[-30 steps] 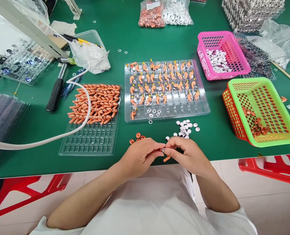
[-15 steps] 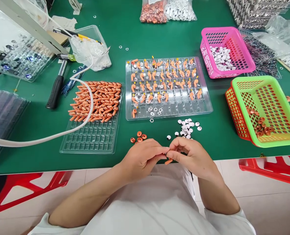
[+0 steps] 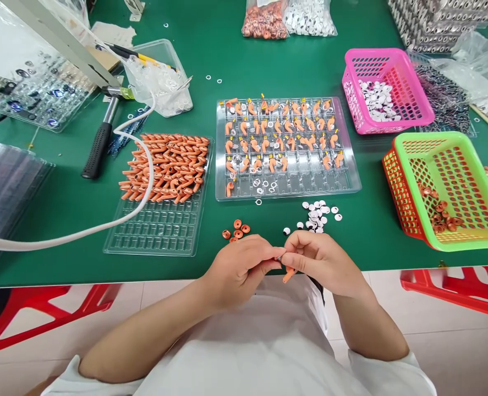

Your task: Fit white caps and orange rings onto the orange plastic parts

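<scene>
At the table's front edge both my hands meet fingertip to fingertip. My right hand (image 3: 324, 264) is closed on an orange earbud shell (image 3: 288, 274), whose stem sticks out below the fingers. My left hand (image 3: 244, 269) pinches at the same spot, where a small dark-silver bit shows between the fingertips; its kind is hidden. Several orange round caps (image 3: 237, 224) lie just beyond my left hand. Beyond my right hand is a scatter of small white discs (image 3: 316, 215) with dark marks. Farther off, a clear tray (image 3: 353, 184) holds rows of orange earbud shells with loose white rings.
Left stands a tray (image 3: 144, 242) stacked with orange stems, crossed by a white cable (image 3: 103, 225). A hammer (image 3: 99, 146) lies behind it. At right are a pink basket (image 3: 423, 118) of white discs and a green basket (image 3: 442, 242) of orange caps. Bags (image 3: 264, 22) lie at the back.
The orange earbud shell has turned in my fingers, and more of its stem now points down below my right hand. The camera view has shifted slightly; the hands stay together.
</scene>
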`<state>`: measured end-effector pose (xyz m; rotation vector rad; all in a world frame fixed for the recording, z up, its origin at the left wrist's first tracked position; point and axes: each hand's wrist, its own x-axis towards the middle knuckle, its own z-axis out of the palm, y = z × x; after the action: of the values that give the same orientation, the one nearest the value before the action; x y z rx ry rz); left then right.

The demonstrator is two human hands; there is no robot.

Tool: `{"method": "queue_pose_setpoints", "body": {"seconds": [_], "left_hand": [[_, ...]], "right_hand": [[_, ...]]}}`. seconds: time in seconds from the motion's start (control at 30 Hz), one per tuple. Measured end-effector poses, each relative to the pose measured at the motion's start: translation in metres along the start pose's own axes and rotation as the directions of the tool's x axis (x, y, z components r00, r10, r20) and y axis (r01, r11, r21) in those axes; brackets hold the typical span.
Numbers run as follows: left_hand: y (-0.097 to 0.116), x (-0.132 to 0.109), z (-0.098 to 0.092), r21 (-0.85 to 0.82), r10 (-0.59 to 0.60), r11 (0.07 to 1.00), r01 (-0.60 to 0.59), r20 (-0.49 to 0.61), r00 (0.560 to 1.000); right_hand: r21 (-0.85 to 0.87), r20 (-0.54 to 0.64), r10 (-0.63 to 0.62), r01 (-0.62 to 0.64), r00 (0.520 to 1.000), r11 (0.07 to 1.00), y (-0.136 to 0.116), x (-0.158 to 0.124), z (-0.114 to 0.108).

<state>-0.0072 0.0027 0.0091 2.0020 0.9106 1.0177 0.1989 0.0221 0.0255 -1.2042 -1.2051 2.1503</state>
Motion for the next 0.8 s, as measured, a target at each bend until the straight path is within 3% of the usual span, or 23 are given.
{"method": "queue_pose_setpoints", "body": {"seconds": [0.27, 0.43, 0.57, 0.73, 0.8], "left_hand": [[0.003, 0.001, -0.001, 0.039, 0.028, 0.999, -0.027, -0.023, 0.999], [0.003, 0.003, -0.001, 0.062, -0.036, 0.997, 0.039, -0.058, 0.998], [0.004, 0.005, -0.001, 0.063, -0.072, 0.995, 0.078, -0.091, 0.993], [0.003, 0.005, 0.001, 0.077, -0.073, 0.994, 0.083, -0.119, 0.99], [0.002, 0.004, 0.002, 0.11, -0.044, 0.992, 0.059, -0.128, 0.991]], "right_hand": [[-0.084, -0.058, -0.051, 0.046, 0.997, 0.995, 0.005, 0.0, 0.003], [-0.163, -0.162, -0.235, 0.209, 0.958, 0.964, 0.009, -0.002, 0.01], [-0.258, -0.197, -0.428, 0.375, 0.882, 0.89, 0.015, -0.002, 0.015], [-0.487, -0.232, -0.661, 0.503, 0.714, 0.714, 0.023, 0.0, 0.019], [-0.522, -0.234, -0.677, 0.498, 0.697, 0.693, 0.024, 0.0, 0.02]]}}
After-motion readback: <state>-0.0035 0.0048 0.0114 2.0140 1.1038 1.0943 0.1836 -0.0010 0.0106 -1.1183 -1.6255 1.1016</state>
